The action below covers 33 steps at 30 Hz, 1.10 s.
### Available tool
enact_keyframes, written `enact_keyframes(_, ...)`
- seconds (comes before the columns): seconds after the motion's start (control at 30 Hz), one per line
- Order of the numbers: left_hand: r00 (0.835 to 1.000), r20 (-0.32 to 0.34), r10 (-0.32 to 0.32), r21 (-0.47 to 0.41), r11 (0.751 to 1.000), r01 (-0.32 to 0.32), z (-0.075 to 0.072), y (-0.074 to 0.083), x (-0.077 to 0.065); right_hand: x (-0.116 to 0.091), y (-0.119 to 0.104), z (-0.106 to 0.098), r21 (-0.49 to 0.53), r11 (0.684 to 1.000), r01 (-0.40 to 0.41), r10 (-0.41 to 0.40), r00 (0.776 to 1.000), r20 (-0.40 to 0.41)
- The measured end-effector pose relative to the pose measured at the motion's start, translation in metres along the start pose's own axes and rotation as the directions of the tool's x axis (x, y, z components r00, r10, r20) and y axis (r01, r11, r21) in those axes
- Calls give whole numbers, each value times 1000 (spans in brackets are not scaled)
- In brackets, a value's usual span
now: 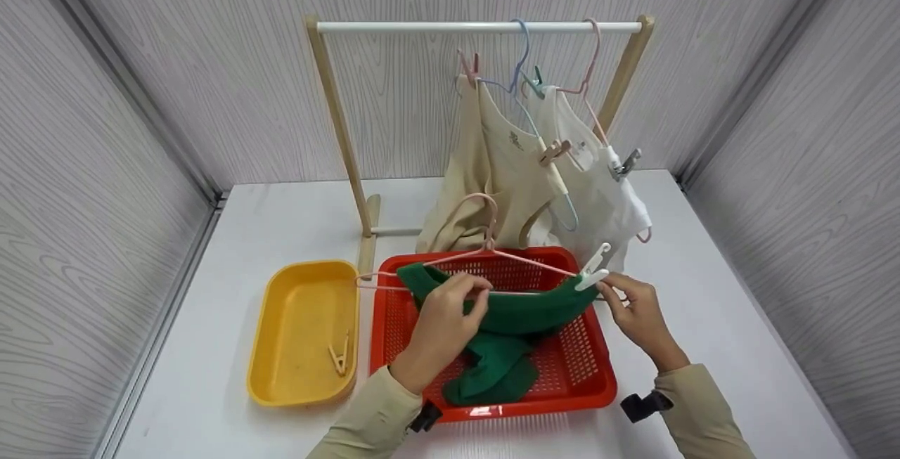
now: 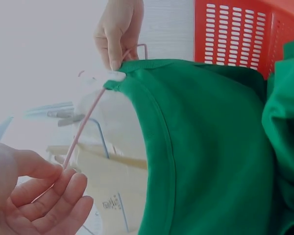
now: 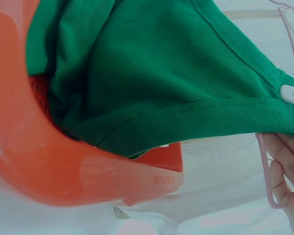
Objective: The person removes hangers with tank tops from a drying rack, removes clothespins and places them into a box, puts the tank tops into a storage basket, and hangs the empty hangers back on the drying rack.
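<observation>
A green tank top [image 1: 531, 313] hangs from a pink wire hanger [image 1: 534, 262] over a red basket [image 1: 608, 375], its lower part bunched inside. My left hand [image 1: 450, 311] pinches the hanger's wire between thumb and fingers; in the left wrist view, that wire crosses the neck opening. At the hanger's right end, my right hand [image 1: 638, 308] holds the tank top's shoulder strap, thumb on top. Just beside those fingertips, a white clothespin [image 1: 594, 273] clamps the strap to the hanger. The other strap lies over the hanger's left side, with no clothespin on it.
Left of the basket, a yellow tray [image 1: 264, 346] holds a clothespin [image 1: 340, 357]. Behind, a drying rack [image 1: 422, 26] carries a beige tank top [image 1: 485, 157] on a blue hanger and a white one [image 1: 608, 199] on a pink hanger, both pinned. Patterned panels enclose the table [image 1: 190, 318].
</observation>
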<state>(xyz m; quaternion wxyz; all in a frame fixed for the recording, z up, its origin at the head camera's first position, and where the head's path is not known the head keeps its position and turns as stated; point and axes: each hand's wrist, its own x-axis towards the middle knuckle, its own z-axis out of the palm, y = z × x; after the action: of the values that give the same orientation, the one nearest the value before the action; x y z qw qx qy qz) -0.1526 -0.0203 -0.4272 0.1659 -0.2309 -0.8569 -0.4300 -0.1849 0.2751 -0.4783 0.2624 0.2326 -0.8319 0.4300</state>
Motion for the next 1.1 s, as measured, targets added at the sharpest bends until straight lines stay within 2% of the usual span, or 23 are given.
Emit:
enact_keyframes(0.23,996,7,87,-14,996,-87,15,11,7,0,-1,0,-5,1000,9,-9,1000,-9)
enact_keyframes(0.5,987,23,157,-39,987,-156,33,25,15,1,-2,1,-12,1000,18,-18,1000,-14)
enact_keyframes(0.73,978,87,188,-46,982,-185,47,35,24,1,-2,2,-3,1000,23,-23,1000,-13)
enact_keyframes(0.9,972,134,194,10,980,-197,55,43,30,1,-1,4,-8,999,38,-38,999,-23)
enact_keyframes(1.1,960,169,222,92,966,-240,63,52,39,2,-2,4,-8,998,57,-57,998,-24)
